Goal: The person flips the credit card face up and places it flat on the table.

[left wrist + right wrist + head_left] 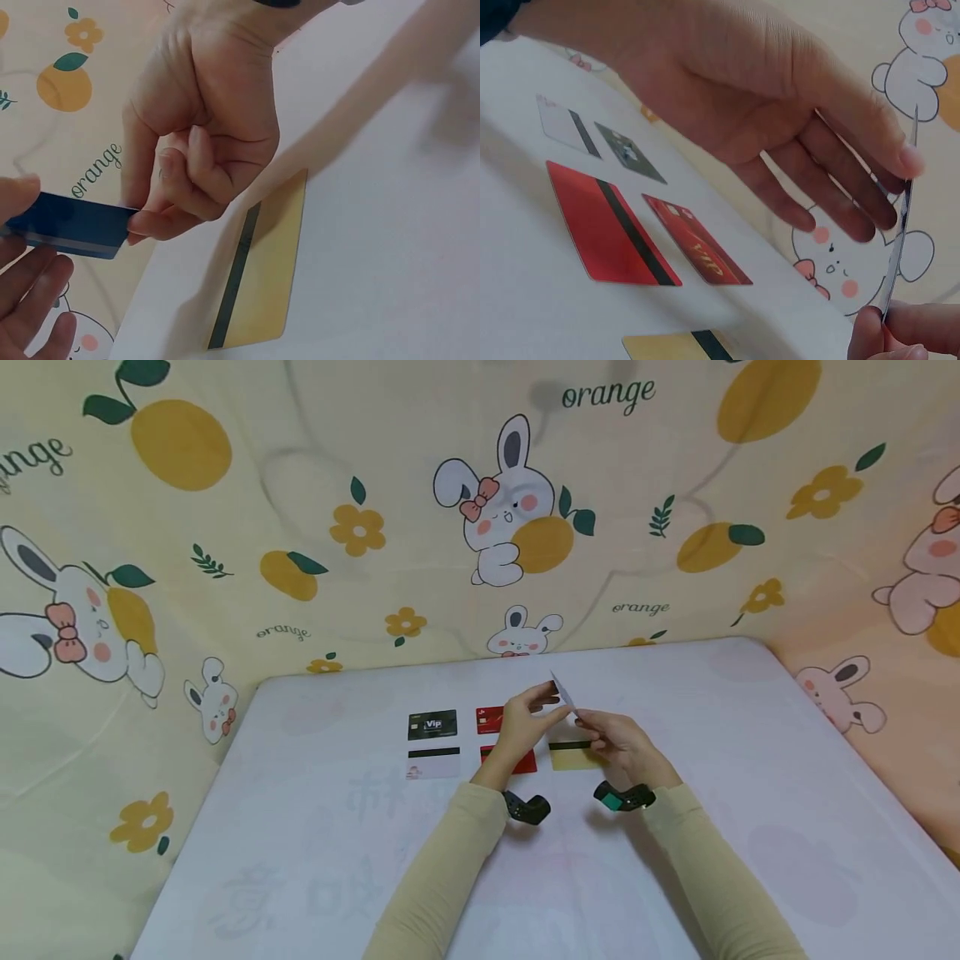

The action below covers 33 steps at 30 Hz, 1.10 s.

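A thin blue card [79, 226] is held up above the table between both hands, seen nearly edge-on in the head and right wrist views. My left hand [522, 727] pinches one end between thumb and fingers. At the other end, my right hand [628, 745] pinches a corner with its fingertips, its other fingers curled in. Below the right hand lies a yellow card [572, 758] with a dark stripe. Under and beside the left hand are a red striped card [615, 232] and a red VIP card [697, 240], both partly hidden in the head view.
Farther left on the white table [300, 827] lie a black VIP card [432, 725] and a pale card [433, 765] with a dark stripe. The cards form two rows. Behind the table's far edge hangs a patterned cloth [420, 560] with rabbits and oranges.
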Tool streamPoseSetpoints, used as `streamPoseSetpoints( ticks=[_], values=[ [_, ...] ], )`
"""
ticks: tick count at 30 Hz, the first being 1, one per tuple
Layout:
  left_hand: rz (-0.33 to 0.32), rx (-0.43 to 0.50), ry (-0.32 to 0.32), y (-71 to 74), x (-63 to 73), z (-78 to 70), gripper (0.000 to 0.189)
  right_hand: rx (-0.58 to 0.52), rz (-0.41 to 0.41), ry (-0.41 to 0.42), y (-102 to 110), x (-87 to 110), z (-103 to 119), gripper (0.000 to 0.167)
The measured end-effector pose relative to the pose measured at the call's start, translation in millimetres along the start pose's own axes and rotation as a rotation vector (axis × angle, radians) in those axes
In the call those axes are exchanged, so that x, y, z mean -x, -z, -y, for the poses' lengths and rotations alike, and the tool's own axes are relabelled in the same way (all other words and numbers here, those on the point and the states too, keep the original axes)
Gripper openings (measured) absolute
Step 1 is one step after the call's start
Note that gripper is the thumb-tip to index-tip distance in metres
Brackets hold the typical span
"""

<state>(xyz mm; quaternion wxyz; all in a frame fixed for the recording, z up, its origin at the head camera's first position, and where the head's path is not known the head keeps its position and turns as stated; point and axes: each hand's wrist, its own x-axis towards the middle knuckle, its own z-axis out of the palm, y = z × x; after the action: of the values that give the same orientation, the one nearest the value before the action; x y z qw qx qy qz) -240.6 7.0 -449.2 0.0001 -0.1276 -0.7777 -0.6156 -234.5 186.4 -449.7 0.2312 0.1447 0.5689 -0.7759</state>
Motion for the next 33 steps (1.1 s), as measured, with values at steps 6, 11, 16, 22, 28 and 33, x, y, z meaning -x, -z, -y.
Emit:
streamPoseSetpoints(
  ticks=[6, 11, 16, 22, 28, 33],
  values=[
    [-0.015, 0.004, 0.003, 0.8, -1.2, -0.8, 0.041, 0.04, -0.043, -0.007, 5, 1.2, 2, 0.017],
    [-0.021, -0.001, 0.051, 2.2, 0.4, -4.1, 0.039, 0.076, -0.062, -0.003, 6, 2.9, 5, 0.019],
    [-0.031, -0.007, 0.092, 4.3, 1.1, -3.7, 0.039, 0.037, -0.093, 0.016, 5, 2.6, 8, 0.018],
    [-0.065, -0.013, 0.074, 5.5, 1.4, 0.8, 0.033, 0.068, -0.146, 0.014, 9, 1.2, 10, 0.013],
    [-0.108, -0.031, 0.074, 3.7, 2.7, 7.0, 0.031, 0.104, -0.174, 0.029, 13, 1.1, 10, 0.027],
    [-0.154, -0.04, 0.066, 0.8, 4.9, 9.5, 0.029, 0.129, -0.193, 0.056, 15, -1.0, 8, 0.022]
  ],
)
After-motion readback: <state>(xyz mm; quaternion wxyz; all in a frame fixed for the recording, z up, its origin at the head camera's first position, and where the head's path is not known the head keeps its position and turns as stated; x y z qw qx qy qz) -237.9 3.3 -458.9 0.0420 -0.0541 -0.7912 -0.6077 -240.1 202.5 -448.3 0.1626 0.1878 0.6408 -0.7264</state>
